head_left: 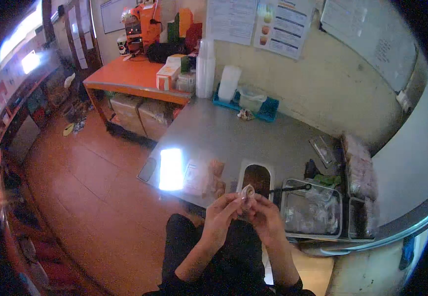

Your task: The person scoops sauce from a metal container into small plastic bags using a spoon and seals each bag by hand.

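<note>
Left hand (222, 213): fingertips pinched closed on the left side of a small pale item (247, 192)
Right hand (268, 217): fingertips pinched closed on its right side
Small pale item: held between the 2 hands, in front of the metal pan (271, 172)
Metal pan: on counter (209, 133), brown contents (257, 176)
Dark handle (293, 188): extends from pan area over tray (341, 217)
Tray: right of pan, holds clear plastic (317, 217)
</note>
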Demonstrator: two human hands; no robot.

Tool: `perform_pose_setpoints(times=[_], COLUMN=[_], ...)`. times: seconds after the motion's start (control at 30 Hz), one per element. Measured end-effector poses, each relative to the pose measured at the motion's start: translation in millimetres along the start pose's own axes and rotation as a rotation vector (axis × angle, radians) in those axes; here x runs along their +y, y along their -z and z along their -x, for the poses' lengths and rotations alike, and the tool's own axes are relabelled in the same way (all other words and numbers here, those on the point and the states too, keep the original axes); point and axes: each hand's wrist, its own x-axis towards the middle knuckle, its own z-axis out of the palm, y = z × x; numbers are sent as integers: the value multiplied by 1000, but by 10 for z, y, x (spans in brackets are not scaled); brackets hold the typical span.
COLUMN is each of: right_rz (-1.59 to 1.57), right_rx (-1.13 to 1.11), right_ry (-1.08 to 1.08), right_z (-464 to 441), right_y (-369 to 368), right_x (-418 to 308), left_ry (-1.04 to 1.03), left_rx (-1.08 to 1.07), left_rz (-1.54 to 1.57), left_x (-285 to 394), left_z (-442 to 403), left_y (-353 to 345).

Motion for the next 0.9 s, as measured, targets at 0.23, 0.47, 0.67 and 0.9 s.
perform_pose_setpoints(times=[0.23, 0.47, 0.67, 0.9], right_rz=[-103, 213, 848, 1134], right_rx=[-2, 131, 407, 285], right_ry=[-23, 249, 756, 902], right_z=[-33, -153, -307, -97], right_y=[-29, -17, -42, -231], right_x=[33, 43, 19, -340], left_ry=[-56, -51, -498, -488], left_rx=[38, 162, 284, 49], left_rz=[99, -58, -528, -875], left_x=[-13, -70, -33, 400], left_z=[-35, -176, -331, -167], left_y=[-34, 2, -27, -144])
